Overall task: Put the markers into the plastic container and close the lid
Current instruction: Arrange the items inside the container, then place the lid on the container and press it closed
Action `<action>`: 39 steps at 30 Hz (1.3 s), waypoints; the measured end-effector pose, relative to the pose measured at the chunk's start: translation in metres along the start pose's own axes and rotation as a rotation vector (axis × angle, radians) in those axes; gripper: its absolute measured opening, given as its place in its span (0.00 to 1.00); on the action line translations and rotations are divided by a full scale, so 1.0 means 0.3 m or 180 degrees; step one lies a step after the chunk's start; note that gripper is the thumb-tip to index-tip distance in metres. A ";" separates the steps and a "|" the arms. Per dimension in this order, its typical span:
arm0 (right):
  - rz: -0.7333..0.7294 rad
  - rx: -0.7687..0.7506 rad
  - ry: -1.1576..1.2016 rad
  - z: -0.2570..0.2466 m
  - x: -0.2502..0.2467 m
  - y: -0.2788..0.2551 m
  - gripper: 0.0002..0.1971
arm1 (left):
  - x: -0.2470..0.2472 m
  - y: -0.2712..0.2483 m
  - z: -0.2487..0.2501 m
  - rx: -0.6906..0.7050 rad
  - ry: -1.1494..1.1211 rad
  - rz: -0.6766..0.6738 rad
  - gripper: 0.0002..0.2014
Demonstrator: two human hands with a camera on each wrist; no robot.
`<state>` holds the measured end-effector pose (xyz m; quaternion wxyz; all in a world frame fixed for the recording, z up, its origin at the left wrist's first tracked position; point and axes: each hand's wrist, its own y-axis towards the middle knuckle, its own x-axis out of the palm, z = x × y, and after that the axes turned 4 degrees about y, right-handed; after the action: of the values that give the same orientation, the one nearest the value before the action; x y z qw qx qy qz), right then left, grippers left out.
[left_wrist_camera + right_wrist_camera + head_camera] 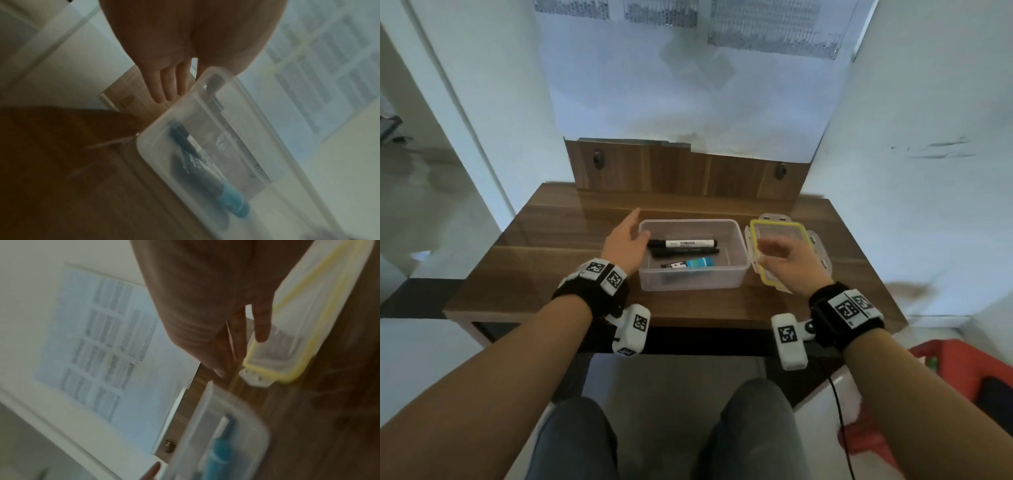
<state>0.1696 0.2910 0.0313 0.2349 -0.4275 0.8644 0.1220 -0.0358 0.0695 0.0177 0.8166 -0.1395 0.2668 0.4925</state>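
Note:
A clear plastic container [736,270] stands open on the wooden table [544,274]. Inside it lie three markers: a white-barrelled black one [683,244], an all-black one [685,252] and a blue-capped one [690,263]. The same blue-capped marker [232,201] shows through the container wall [156,146] in the left wrist view. The lid [779,228], clear with a yellow seal, lies flat to the container's right. My left hand [625,240] hovers at the container's left rim, fingers straight, holding nothing. My right hand [786,257] hangs over the lid [308,321], fingers loose and empty.
A wooden back panel [688,171] rises behind the table, with printed sheets [688,68] on the white wall above. A red object [959,366] sits on the floor at the lower right. My knees are under the table's front edge.

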 end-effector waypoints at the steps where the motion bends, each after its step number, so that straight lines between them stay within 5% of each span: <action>1: -0.0204 0.0062 -0.0452 0.014 -0.027 -0.006 0.22 | 0.007 0.000 0.001 -0.0121 -0.0090 0.0047 0.27; 4: -0.0691 0.0317 -0.1509 0.059 -0.068 -0.020 0.29 | 0.014 -0.004 -0.006 -0.0324 -0.0201 0.0185 0.25; 10: -0.0658 -0.0087 -0.2248 0.114 -0.080 -0.049 0.19 | 0.001 -0.030 -0.009 -0.0545 -0.0435 0.0158 0.28; 14: 0.0121 -0.0655 -0.2141 0.058 -0.126 -0.036 0.16 | -0.038 -0.042 -0.004 -0.0573 -0.0526 0.0035 0.30; 18: 0.1329 -0.0824 -0.0309 -0.105 -0.240 0.027 0.16 | -0.097 -0.039 0.022 -0.0408 -0.0568 0.0211 0.24; 22: 0.1768 -0.0811 0.1943 -0.284 -0.318 0.053 0.09 | -0.156 -0.017 0.059 -0.0117 -0.0862 0.0479 0.17; 27: 0.0948 -0.0232 0.3113 -0.355 -0.219 0.118 0.05 | -0.176 -0.003 0.131 -0.0122 -0.1491 0.0305 0.15; 30: 0.0460 0.0268 0.2538 -0.322 -0.098 0.118 0.11 | -0.174 -0.014 0.153 -0.0388 -0.2064 0.0063 0.13; 35: 0.0027 0.0936 0.2316 -0.250 0.003 0.142 0.18 | -0.154 -0.006 0.068 -0.0391 -0.1549 0.0200 0.11; 39: 0.0314 0.0831 0.1412 -0.198 0.039 0.177 0.23 | -0.116 -0.004 0.008 -0.0560 -0.1297 0.0223 0.08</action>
<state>0.1032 0.2907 0.0771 0.0865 -0.3672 0.9230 -0.0760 -0.0471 0.0448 0.0394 0.8207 -0.0984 0.0570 0.5599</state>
